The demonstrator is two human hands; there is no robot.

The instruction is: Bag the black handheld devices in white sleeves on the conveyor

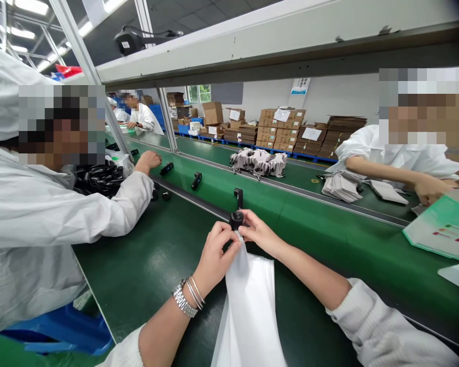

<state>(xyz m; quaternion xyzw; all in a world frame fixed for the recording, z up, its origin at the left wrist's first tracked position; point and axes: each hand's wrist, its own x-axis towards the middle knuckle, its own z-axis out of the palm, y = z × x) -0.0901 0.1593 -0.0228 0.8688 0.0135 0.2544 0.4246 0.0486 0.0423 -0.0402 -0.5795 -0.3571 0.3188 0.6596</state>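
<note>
Black gadget (236, 220): up between my two hands, over the near edge of the green belt. Its low end meets the top of the white bag. I can't tell if any of it is inside.
Left hand (214, 257): my thumb and finger pinch the bunched top of the white bag (252, 306), right under the black gadget.
Right hand (258, 232): my fingers and thumb are closed on the side of the black gadget.
White bag: long and thin. It hangs down toward me, with more white layers beside it.
Step now: I think I am lining up the black gadget with the bag top.
Next move: I think it calls for soft, steady pinches, as the bag looks thin and floppy.
Green belt (309, 224): one more black part (238, 198) sits just past my hands.
Desk (153, 255): dark green, under my arms.
</note>
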